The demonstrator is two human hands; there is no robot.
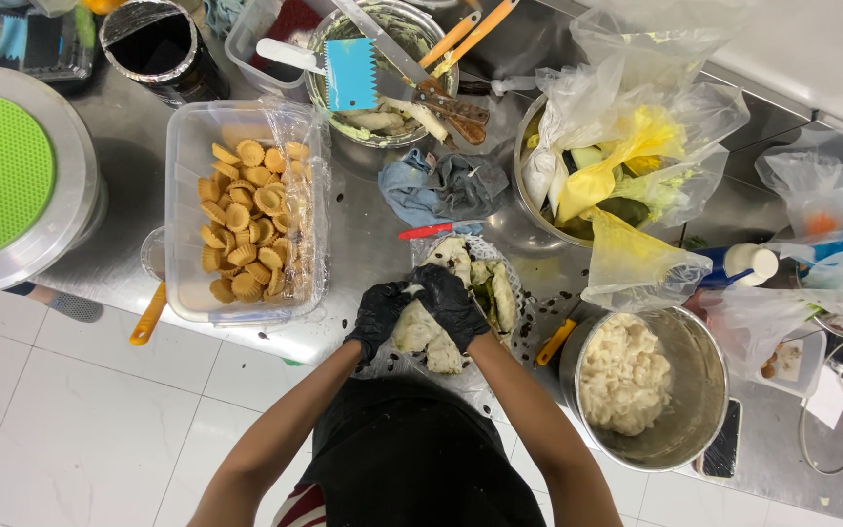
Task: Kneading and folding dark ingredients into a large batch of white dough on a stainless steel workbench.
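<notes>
Both my gloved hands, left hand and right hand, cup soft, sticky-looking dough at frame centre; grip underneath.

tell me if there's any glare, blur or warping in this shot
Head view: bright, even overhead light; soft glare on the steel counter and the cling film over the tub of pastry shells; faint shadows; edges bow like a wide lens; gloved left hand and right hand on the dough look sharp.

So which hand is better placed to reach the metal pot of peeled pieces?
Probably the right hand: the pot stands on its side, while the left hand would have to cross over.
</notes>
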